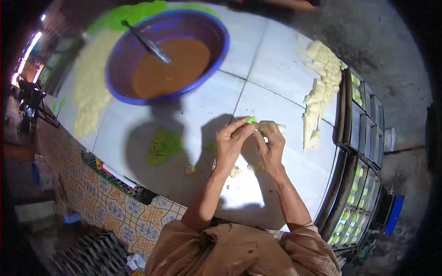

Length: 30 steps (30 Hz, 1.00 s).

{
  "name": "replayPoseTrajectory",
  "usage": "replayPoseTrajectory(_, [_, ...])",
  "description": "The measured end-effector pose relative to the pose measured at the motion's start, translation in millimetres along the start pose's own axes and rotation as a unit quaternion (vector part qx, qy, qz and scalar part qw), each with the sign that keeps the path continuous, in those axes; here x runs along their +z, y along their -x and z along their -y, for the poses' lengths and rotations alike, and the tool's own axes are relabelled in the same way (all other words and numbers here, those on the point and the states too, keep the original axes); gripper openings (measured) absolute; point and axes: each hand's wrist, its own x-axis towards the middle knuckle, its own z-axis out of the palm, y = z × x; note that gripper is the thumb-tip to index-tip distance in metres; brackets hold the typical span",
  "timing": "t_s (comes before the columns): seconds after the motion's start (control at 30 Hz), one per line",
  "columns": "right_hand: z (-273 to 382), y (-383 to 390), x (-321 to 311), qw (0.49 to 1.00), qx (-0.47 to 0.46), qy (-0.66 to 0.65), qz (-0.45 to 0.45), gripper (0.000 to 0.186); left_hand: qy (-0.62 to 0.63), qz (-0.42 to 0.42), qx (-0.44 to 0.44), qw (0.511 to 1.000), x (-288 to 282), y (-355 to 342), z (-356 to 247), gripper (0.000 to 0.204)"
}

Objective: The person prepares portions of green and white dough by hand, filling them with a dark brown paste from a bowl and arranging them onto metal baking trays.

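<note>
Over the white tiled table my two hands meet, with their fingers bent inward. My left hand (pixel 229 141) is closed on a small lump of bright green dough (pixel 251 120) at its fingertips. Beside it, my right hand (pixel 270 140) is closed too, and a bit of pale dough (pixel 282 129) shows past its fingers; most of what it grips is hidden. A flattened green dough mass (pixel 165 146) lies to the left in shadow. Small pale scraps (pixel 190 169) sit on the table near my left forearm.
A purple basin (pixel 216 69) of brown liquid, with a metal utensil (pixel 149 44) in it, stands at the far left. Pale dough pieces (pixel 321 87) lie at right, more pale dough (pixel 90 92) at left. Divided trays (pixel 357 184) with green-and-white pieces line the right edge.
</note>
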Motion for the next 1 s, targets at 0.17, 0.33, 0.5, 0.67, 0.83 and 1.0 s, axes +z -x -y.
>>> replayPoseTrajectory(0.17, [25,-1,-30,0.879,0.399,-0.259,0.033,0.021,0.088,0.076,-0.161,0.98,12,-11,-16,0.03])
replayPoseTrajectory(0.33, [5,25,-53,0.948,0.205,-0.203,0.131,0.036,0.067,0.127,-0.224,0.964,14,-13,-9,0.031])
replayPoseTrajectory(0.5, [-29,46,-49,0.998,0.021,-0.061,-0.026,0.024,0.0,0.205,-0.127,0.971,24,7,1,0.032])
replayPoseTrajectory(0.67, [-15,62,-31,0.966,0.147,-0.132,-0.169,0.015,0.03,0.218,-0.2,0.955,29,22,18,0.032])
replayPoseTrajectory(0.83, [-29,87,-44,0.987,0.153,0.024,-0.051,0.019,-0.062,0.242,-0.17,0.953,32,40,26,0.029])
replayPoseTrajectory(1.0, [-18,90,-66,0.98,0.18,-0.076,-0.042,0.022,-0.071,0.223,-0.187,0.954,43,28,36,0.031])
